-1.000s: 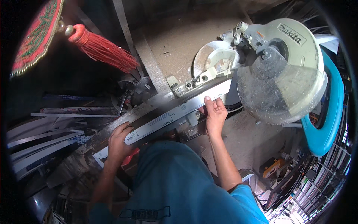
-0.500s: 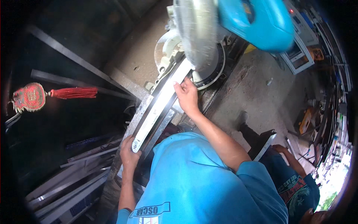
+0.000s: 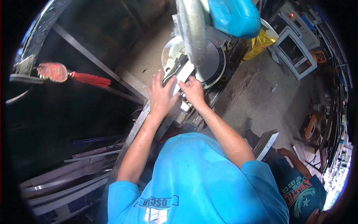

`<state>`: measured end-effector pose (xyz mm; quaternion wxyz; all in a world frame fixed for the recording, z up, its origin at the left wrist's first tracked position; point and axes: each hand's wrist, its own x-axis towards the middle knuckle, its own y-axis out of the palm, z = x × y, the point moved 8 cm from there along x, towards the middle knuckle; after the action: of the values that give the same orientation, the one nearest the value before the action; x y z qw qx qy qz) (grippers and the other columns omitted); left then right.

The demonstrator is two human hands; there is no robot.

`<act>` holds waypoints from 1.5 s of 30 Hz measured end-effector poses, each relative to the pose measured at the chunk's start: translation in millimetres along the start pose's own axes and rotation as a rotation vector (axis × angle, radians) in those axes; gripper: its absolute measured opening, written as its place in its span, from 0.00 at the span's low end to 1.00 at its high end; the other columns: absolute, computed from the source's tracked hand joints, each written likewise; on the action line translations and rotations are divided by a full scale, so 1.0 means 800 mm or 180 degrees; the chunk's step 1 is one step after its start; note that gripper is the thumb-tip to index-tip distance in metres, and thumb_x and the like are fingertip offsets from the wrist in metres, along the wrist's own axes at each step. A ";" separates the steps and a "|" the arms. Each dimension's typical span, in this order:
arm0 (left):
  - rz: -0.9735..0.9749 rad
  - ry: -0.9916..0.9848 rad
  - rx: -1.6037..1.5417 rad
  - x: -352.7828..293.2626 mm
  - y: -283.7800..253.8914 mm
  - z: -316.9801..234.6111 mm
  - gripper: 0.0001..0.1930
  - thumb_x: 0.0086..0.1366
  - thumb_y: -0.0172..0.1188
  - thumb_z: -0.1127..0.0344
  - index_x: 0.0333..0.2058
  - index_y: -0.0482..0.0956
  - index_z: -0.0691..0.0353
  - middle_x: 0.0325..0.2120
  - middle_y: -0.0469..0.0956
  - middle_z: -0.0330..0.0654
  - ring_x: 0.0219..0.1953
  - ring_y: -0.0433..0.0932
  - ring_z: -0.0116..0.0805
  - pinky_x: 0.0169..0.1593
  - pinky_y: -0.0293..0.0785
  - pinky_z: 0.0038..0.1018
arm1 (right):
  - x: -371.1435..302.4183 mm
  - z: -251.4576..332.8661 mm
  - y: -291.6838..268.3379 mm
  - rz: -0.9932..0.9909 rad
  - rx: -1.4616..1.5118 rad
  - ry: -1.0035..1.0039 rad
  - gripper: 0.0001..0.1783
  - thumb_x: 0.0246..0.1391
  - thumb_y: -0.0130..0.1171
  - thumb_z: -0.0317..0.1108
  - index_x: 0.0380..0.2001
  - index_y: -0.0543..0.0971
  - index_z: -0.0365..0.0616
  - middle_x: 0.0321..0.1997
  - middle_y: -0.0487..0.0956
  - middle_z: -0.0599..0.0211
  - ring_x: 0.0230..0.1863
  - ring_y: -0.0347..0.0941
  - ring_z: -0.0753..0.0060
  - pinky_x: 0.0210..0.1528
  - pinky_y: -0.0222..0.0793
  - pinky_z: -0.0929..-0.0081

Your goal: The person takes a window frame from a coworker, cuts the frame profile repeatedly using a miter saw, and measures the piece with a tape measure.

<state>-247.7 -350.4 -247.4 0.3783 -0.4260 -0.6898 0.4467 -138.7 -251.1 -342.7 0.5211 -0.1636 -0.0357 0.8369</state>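
Observation:
A white strip [image 3: 184,72], its far end beside the clear guard [image 3: 194,35] of a blue-bodied mitre saw [image 3: 235,18], lies slanted along the saw's fence. My right hand [image 3: 192,91] grips the strip from the right, thumb on its top face. On the other side is my left hand [image 3: 160,97], fingers spread, with the fingertips at the strip's left edge and the dark fence. Only a short length of the strip shows between my hands. The round saw table [image 3: 210,61] sits just beyond my right hand. The blade is blurred behind the guard.
A red tasselled ornament [image 3: 54,72] hangs at left. Long metal profiles [image 3: 71,177] are stacked lower left. A yellow bag [image 3: 261,43] and a white-framed panel [image 3: 294,52] stand at upper right. At lower right, a co-worker [image 3: 298,186] is beside a bundle of profiles [image 3: 266,143].
My left hand has moved from the strip's near end up beside the saw. Much less of the strip shows. My right hand stays on it. The whole view has shifted slightly.

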 end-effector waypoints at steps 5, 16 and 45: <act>-0.0232 -0.0053 -0.0781 0.016 0.018 -0.003 0.27 0.52 0.75 0.63 0.54 0.84 0.49 0.71 0.59 0.59 0.56 0.78 0.60 0.57 0.77 0.43 | 0.015 -0.017 -0.019 0.0451 0.0344 0.0160 0.20 0.57 0.70 0.44 0.37 0.81 0.35 0.25 0.83 0.65 0.21 0.79 0.72 0.23 0.72 0.72; -0.0325 -0.0677 -0.0905 -0.002 0.032 0.022 0.27 0.52 0.75 0.60 0.54 0.84 0.44 0.62 0.68 0.54 0.60 0.70 0.56 0.60 0.72 0.46 | 0.020 0.347 -0.288 -0.0836 0.0284 -0.1091 0.26 0.73 0.51 0.52 0.50 0.81 0.36 0.43 0.85 0.62 0.42 0.81 0.74 0.47 0.79 0.71; -0.0305 -0.0915 -0.1271 0.005 0.033 0.020 0.26 0.51 0.70 0.65 0.52 0.86 0.46 0.51 0.74 0.53 0.55 0.71 0.56 0.56 0.75 0.47 | 0.070 0.451 -0.212 0.0096 -0.0979 -0.0322 0.31 0.71 0.49 0.59 0.34 0.81 0.39 0.25 0.81 0.68 0.21 0.76 0.77 0.27 0.78 0.79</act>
<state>-256.8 -345.2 -276.4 0.2054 -0.3913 -0.8305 0.3391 -128.0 -84.4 23.9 0.4748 -0.1997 -0.1872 0.8364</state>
